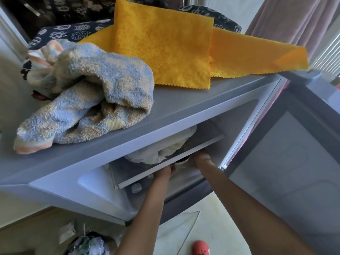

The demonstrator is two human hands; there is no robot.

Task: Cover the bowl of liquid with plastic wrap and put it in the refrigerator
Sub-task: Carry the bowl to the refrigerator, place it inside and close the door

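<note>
Both hands reach into the open refrigerator (147, 115), under a white-edged shelf (171, 161). Left hand (162, 173) and right hand (199, 157) are apart, fingers hidden behind the shelf edge, so grip can't be told. Bowl not clearly visible: only a dark rounded sliver (181, 160) between the hands (could be its rim, too obscured to confirm). White bag (165, 150) sits on the shelf above. On the fridge top: blue-beige towel (88, 92), yellow cloths (165, 43). Door (294, 153) swung open right, cut off by frame.
</note>
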